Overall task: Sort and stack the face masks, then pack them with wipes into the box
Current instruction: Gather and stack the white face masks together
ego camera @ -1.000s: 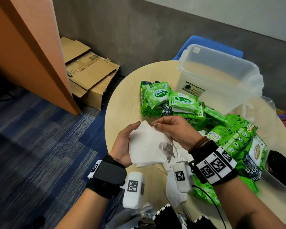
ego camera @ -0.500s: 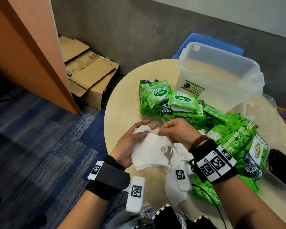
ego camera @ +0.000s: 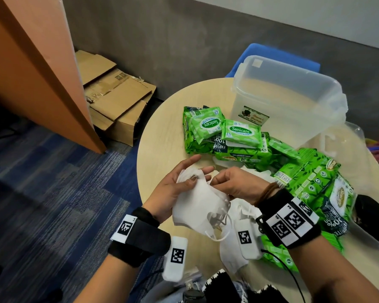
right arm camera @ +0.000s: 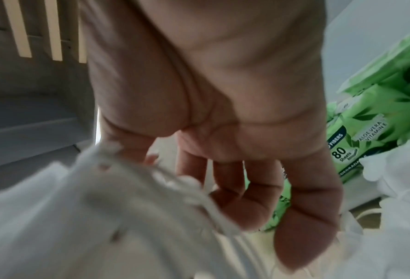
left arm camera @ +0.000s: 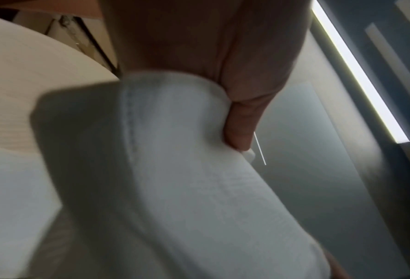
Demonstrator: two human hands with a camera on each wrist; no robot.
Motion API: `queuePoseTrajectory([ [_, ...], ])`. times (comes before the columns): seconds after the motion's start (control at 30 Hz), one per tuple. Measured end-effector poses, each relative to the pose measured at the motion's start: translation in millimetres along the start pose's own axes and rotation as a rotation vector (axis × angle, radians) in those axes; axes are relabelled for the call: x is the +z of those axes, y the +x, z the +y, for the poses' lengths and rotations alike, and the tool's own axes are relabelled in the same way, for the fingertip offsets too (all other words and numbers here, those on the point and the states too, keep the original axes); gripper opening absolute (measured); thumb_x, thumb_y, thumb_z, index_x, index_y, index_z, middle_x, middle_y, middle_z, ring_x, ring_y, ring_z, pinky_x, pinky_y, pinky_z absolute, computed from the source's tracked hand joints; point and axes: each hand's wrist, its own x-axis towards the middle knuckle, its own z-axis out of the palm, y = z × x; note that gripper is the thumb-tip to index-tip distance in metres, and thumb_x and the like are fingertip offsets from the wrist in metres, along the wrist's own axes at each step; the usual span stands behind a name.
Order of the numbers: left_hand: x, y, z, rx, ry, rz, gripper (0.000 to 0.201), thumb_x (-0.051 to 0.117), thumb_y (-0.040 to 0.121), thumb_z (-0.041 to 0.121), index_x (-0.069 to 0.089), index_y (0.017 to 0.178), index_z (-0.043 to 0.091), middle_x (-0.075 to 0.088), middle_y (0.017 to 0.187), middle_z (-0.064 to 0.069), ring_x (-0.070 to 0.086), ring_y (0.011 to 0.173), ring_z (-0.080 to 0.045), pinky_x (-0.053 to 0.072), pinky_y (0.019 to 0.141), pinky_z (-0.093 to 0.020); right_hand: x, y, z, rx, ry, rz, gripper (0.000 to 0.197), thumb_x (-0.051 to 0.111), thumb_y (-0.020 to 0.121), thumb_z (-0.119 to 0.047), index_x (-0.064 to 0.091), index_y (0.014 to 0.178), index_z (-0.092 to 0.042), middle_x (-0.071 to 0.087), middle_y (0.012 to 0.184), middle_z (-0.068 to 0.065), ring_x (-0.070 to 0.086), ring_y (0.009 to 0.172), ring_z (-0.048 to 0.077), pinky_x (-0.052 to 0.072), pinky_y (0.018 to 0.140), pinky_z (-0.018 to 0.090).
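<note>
Left hand (ego camera: 173,189) holds a stack of white face masks (ego camera: 197,206) above the near edge of the round surface (ego camera: 162,138): thumb pressed on top, palm cupped under, index and middle fingers lying straight past the far edge. Left wrist view confirms the thumb clamping the folded edge. Right hand (ego camera: 234,184) meets the stack's far corner with fingers curled; appears to pinch mask fabric or an ear loop, exact hold not clear. Loops (ego camera: 217,224) dangle at the stack's near end.

More loose masks (ego camera: 232,254) lie under the right wrist. Green wipes packs (ego camera: 225,136) piled mid-surface and to the right. Clear plastic box (ego camera: 289,101) stands at the far side, open; nothing seen inside.

Handling, est.: masks very light, soft, compressible; layers likely to slide and loops to snag. Best held flat by the folded edge, thumb over, fingers under, not by loops. Wipes packs denser, slick film; take across the width.
</note>
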Motion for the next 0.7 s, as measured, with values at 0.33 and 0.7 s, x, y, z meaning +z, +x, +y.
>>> queuePoseTrajectory([
  [0.33, -4.7, 1.5, 2.8, -0.023, -0.071, 0.103, 0.042, 0.057, 0.087, 0.008, 0.055, 0.128, 0.014, 0.071, 0.102, -0.010, 0.065, 0.106, -0.032, 0.052, 0.095, -0.043, -16.7, -1.2, 19.3, -0.058, -0.383, 0.110, 0.019, 0.065, 0.075, 0.005, 0.067, 0.091, -0.006, 0.066, 0.092, 0.010, 0.057, 0.078, 0.015, 0.050, 0.069, 0.027],
  [0.7, 4.6, 7.5, 5.0, -0.018, -0.239, 0.127, 0.034, 0.056, 0.084, 0.011, 0.059, 0.118, 0.014, 0.072, 0.105, -0.009, 0.068, 0.095, -0.027, 0.053, 0.090, -0.044, -7.1, -0.9, 6.5, -0.318, 0.129, 0.025, 0.054, 0.072, 0.076, -0.025, 0.058, 0.127, -0.014, 0.067, 0.117, 0.001, 0.061, 0.113, 0.017, 0.043, 0.103, 0.041],
])
